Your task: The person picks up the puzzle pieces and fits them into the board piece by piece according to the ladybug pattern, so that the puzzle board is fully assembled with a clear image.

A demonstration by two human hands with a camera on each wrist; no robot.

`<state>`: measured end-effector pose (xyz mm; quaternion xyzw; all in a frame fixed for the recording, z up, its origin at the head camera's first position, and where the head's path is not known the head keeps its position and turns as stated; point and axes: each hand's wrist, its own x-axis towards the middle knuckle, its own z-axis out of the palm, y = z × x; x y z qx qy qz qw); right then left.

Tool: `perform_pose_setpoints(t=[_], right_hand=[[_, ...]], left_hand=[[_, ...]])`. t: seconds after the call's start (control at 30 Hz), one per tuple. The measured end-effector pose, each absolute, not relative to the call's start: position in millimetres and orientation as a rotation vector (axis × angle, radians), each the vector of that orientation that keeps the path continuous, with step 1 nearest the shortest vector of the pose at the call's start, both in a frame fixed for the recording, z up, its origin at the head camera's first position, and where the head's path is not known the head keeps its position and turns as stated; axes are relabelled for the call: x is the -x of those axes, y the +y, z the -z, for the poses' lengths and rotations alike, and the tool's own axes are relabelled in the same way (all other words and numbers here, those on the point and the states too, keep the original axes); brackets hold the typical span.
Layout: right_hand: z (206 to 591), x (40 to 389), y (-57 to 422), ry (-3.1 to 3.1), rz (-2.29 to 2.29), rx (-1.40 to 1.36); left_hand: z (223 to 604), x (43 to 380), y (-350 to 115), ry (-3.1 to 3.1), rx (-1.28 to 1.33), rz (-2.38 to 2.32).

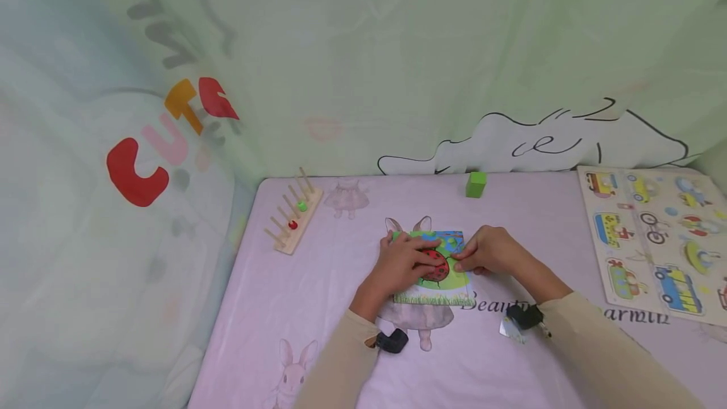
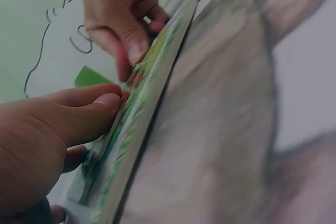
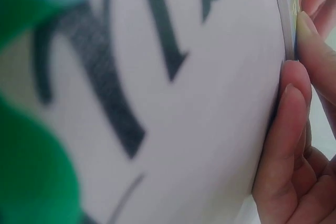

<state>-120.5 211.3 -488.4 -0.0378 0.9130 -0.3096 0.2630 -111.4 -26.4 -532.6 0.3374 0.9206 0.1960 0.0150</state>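
Observation:
A square picture puzzle [image 1: 434,298] with a red ladybug on green grass lies on the table in the head view. My left hand [image 1: 400,260] rests over its left part, with fingers stretched across to the ladybug [image 1: 437,270]. The left wrist view has the left thumb and forefinger touching the red area close together. My right hand [image 1: 488,251] is at the puzzle's right edge. Its thumb lies on the picture side and its other fingers curl beside the edge, as the right wrist view shows. Whether a separate piece is between the right fingertips cannot be made out.
A wooden peg rack [image 1: 295,235] with a red and a green ring stands at the back left. Near the back edge is a green block [image 1: 476,184]. On the right lies a vehicle puzzle board [image 1: 653,245]. A small shiny piece [image 1: 511,331] shows under the right wrist.

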Motion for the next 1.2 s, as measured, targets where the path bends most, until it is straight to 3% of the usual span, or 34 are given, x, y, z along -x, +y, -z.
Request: perform_pose_setpoints(t=[0.63, 1.2], right_hand=[[493.1, 125.7, 213.1, 2.406, 0.872, 0.044], [491.4, 126.9, 216.2, 2.361, 0.906, 0.081]], left_hand=[[523.4, 129.5, -68.7, 2.629, -1.122, -0.867], [517.0, 132.3, -93.2, 2.568, -1.008, -0.763]])
